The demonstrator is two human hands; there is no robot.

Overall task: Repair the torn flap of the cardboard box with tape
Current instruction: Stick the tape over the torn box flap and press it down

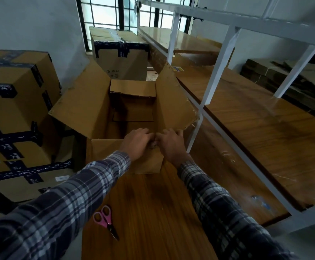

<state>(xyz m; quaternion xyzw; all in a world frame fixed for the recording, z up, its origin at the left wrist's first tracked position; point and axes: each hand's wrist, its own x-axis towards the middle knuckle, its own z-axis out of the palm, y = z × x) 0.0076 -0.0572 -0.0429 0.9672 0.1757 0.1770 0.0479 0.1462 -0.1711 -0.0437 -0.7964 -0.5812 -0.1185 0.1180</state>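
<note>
An open brown cardboard box [81, 107] stands on the wooden table, its four flaps spread out. The near flap [104, 151] hangs down toward me over the table edge of the box. My left hand [136, 143] and my right hand [171, 145] meet at the top right of this near flap, by the box's near right corner, fingers curled and pressed on the cardboard. What lies between the fingertips is hidden. No tape roll is visible. Both arms wear plaid sleeves.
Pink-handled scissors [106, 221] lie on the wooden table [153, 212] near me. Taped cardboard boxes [18, 113] are stacked at the left, another box [121, 53] stands behind. A white metal shelf frame [214, 68] with wooden boards runs along the right.
</note>
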